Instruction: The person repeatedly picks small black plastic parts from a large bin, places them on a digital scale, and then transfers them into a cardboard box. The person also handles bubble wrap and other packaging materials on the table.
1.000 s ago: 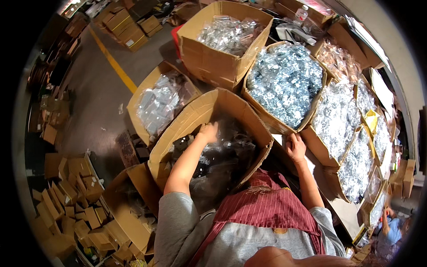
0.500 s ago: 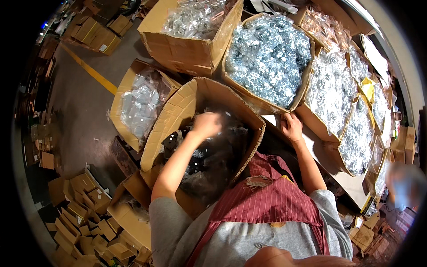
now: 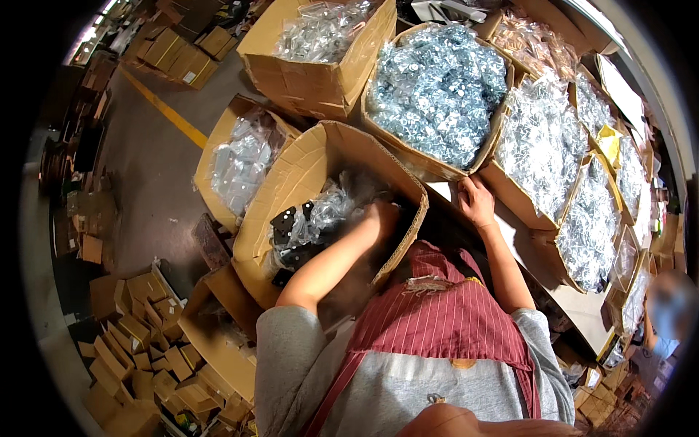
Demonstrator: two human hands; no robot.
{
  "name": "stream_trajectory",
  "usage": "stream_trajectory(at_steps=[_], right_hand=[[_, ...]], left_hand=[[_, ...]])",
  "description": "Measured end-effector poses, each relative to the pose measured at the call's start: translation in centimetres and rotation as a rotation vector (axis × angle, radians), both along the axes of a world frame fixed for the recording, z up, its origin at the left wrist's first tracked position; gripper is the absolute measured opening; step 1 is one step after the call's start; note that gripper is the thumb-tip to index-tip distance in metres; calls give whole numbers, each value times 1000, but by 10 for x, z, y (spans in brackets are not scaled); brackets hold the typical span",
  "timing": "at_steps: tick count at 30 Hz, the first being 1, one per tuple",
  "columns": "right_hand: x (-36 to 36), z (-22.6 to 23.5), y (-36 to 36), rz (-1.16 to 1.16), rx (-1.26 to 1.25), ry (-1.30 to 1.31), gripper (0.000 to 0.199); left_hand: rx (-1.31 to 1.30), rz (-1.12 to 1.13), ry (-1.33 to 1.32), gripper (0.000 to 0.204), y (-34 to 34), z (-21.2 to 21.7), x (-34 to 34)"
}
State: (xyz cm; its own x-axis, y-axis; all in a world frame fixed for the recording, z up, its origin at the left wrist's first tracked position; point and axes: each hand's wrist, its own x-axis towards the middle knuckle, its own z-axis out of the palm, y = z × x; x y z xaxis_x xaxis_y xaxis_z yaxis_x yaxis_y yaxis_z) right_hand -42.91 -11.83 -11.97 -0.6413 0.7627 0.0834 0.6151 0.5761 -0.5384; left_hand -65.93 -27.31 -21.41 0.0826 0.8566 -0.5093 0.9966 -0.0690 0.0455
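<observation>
My left hand (image 3: pixel 381 220) reaches down inside a deep, open cardboard box (image 3: pixel 291 172), close to its right wall. Its fingers are lost in shadow, so what they touch cannot be made out. Beside that arm lie clear plastic bags (image 3: pixel 331 209) and black flat parts with holes (image 3: pixel 282 225). To the right, my right hand (image 3: pixel 477 202) has its fingers curled at the near corner of another cardboard box (image 3: pixel 429 168). Small silvery parts in clear bags (image 3: pixel 440 95) fill this second box.
A box with clear-bagged pieces (image 3: pixel 242 162) stands at the left, a taller one (image 3: pixel 291 76) behind. Boxes of bagged parts (image 3: pixel 542 149) line the right side. Flattened and open cartons (image 3: pixel 156 335) pile up at lower left. Another person (image 3: pixel 666 313) is at the far right.
My left hand has moved right and deeper into the box, uncovering the clear bags and black parts. My right hand stays at the box corner. The whole view has shifted slightly.
</observation>
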Motion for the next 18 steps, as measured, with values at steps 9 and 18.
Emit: stream_trajectory(at_steps=[9,18], right_hand=[[9,-2,2,-5,-3,70,21],[5,-3,1,-12,7,30,19]], left_hand=[[-371,389,-582,39,9,55,-27],[-346,848,-1457,51,-69,44,-72]])
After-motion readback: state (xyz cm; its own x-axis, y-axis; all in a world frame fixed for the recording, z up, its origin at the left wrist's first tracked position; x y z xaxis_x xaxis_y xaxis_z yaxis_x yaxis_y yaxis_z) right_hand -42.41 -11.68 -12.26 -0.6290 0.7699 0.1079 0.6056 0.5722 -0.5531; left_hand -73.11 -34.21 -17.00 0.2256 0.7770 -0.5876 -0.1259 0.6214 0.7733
